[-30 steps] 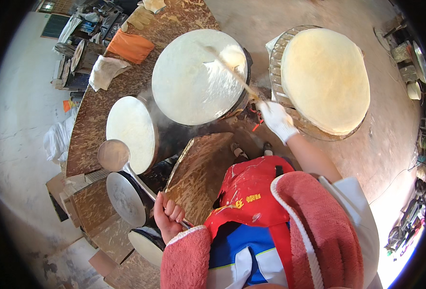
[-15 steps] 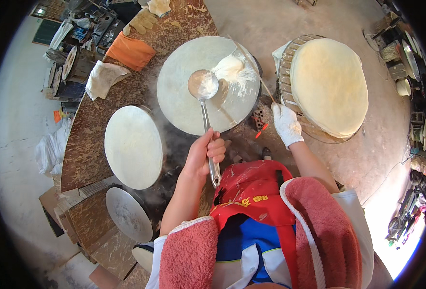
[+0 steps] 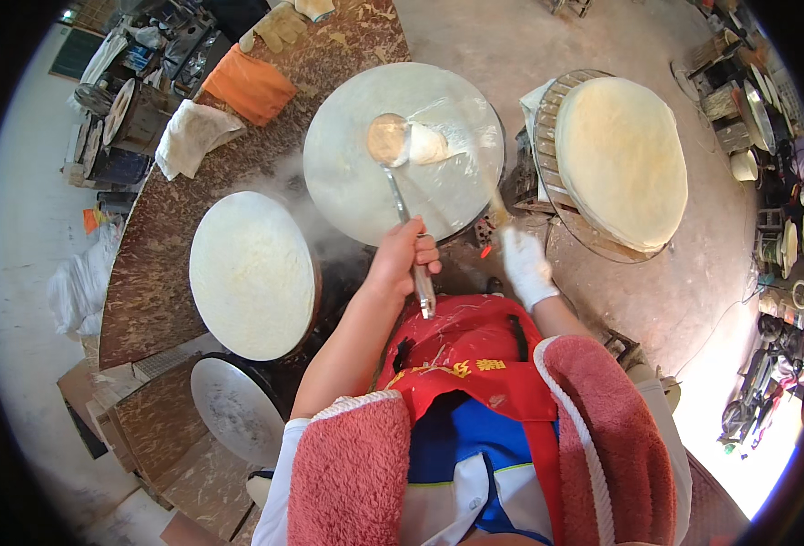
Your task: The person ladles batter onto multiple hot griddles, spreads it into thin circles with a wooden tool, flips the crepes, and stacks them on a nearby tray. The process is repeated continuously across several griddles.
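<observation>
My left hand [image 3: 406, 259] is closed around the handle of a metal ladle [image 3: 387, 138], whose bowl is over a large round griddle [image 3: 347, 187]. White batter [image 3: 428, 144] lies on the griddle right beside the bowl. My right hand [image 3: 527, 266], in a white glove, grips the lower end of a long thin wooden stick [image 3: 496, 197]. Motion blurs the stick's upper part, which reaches over the griddle's right side. A thin pale round of batter [image 3: 252, 273] covers a second griddle to the left, and steam drifts between the two.
A stack of pale round flatbreads [image 3: 620, 164] rests on a slatted round rack [image 3: 550, 136] at right. A bare griddle [image 3: 235, 409] stands at lower left. The curved brown table [image 3: 347, 41] holds an orange cloth [image 3: 249, 84], a white cloth [image 3: 196, 138] and gloves [image 3: 280, 27].
The batter has been drawn leftward into a compact patch beside the ladle bowl, and its smear on the right has thinned. My right hand has come down and slightly left with the stick.
</observation>
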The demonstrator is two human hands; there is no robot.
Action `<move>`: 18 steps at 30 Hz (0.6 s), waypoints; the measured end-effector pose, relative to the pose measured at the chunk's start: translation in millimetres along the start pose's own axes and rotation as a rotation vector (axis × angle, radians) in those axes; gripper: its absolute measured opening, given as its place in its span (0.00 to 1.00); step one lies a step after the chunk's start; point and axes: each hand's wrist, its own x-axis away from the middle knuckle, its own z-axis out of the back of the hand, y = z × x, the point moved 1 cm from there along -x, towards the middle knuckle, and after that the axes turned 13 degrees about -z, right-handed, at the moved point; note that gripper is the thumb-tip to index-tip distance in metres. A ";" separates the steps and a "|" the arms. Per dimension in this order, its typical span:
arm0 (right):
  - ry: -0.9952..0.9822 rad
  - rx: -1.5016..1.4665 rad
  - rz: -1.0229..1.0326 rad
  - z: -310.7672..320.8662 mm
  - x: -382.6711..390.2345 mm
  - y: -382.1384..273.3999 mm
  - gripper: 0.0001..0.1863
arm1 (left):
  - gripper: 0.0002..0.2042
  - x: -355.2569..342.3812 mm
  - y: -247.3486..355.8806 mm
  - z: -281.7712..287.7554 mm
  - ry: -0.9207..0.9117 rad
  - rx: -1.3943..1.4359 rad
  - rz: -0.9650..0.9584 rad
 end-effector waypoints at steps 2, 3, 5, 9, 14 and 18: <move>-0.065 0.033 0.101 -23.8 10.6 -6.6 0.32 | 0.10 -1.4 -4.8 -9.4 0.029 0.028 0.068; -0.240 0.027 0.022 -30.0 13.3 -9.3 0.32 | 0.10 0.4 -7.1 -12.6 0.008 0.122 0.094; -0.184 0.020 0.081 -26.4 12.7 -17.3 0.32 | 0.10 7.0 9.3 -0.8 -0.149 0.558 0.210; -0.528 -0.468 -0.046 15.2 -9.2 -18.6 0.27 | 0.14 51.0 39.6 45.2 -0.792 0.984 0.392; -0.519 -0.367 -0.133 32.7 -35.3 -0.4 0.24 | 0.15 71.9 35.0 49.1 -0.636 0.799 0.157; 0.084 0.015 0.205 53.8 -47.0 17.6 0.24 | 0.15 97.6 31.3 53.4 -0.521 0.907 0.157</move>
